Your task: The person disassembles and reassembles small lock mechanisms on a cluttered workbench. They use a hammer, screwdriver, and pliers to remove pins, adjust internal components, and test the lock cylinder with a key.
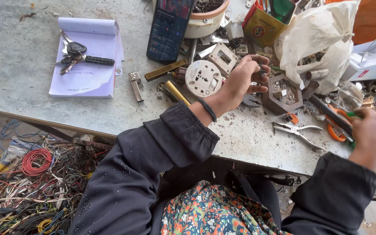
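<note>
Metal part [260, 74]: small, stiff, light; your left hand [240, 80] pinches it by its edges.
Screwdriver [332, 116]: rigid, green-handled; your right hand [370, 135] is clenched around the grip.

The left hand [244, 80] curls over a small part, too tiny to identify. The right hand [370, 132] is motion-blurred, its grip covering the green-handled tool [334, 117]. At twelve o'clock, the phone [169, 28], the bowl [205, 19] and the yellow tin [264, 24] run off the top edge.
</note>
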